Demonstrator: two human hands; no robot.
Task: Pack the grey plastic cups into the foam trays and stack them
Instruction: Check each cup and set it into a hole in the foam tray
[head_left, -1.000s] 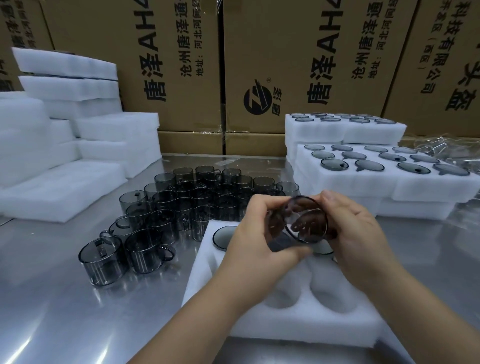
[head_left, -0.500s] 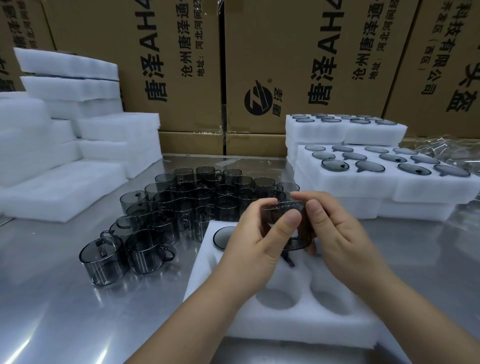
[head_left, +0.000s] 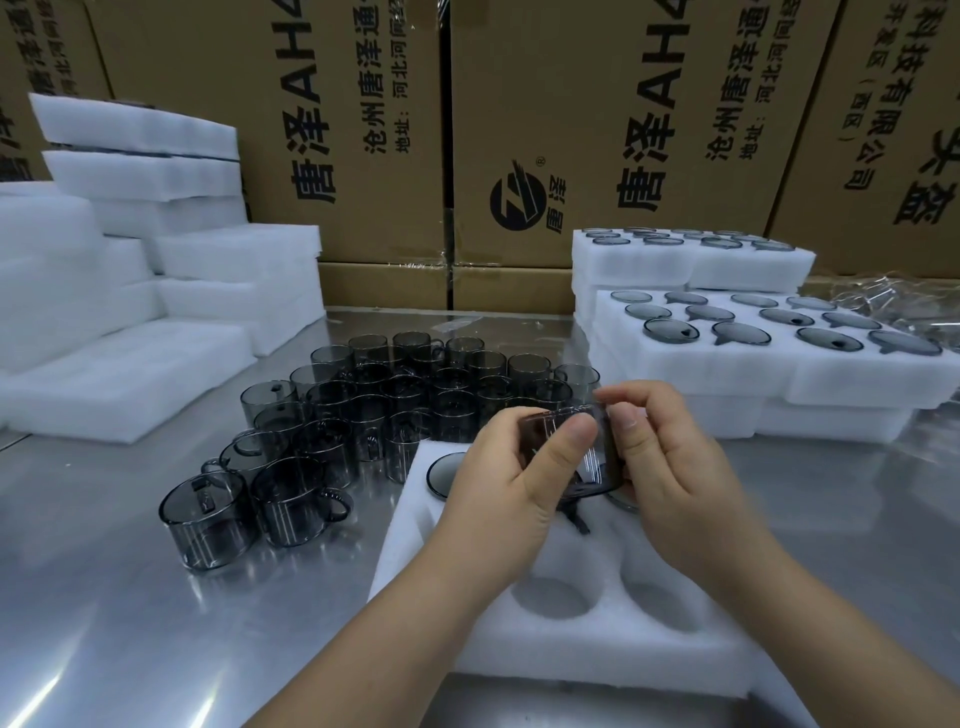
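Observation:
A see-through grey plastic cup hangs just above the white foam tray in front of me. My left hand grips its left side, thumb across the front wall. My right hand pinches its right rim and side. The cup's handle points down toward the tray. One cup sits in the tray's far left pocket, partly hidden by my left hand. Two near pockets are empty. Several loose grey cups stand grouped on the metal table to the left.
Filled foam trays are stacked at the right, with another stack behind them. Empty foam sheets pile up at the left. Cardboard boxes form a wall at the back. Clear plastic wrap lies at far right.
The cup was tilted with its mouth toward me a second ago; both hands have turned it upright and lowered it toward the tray.

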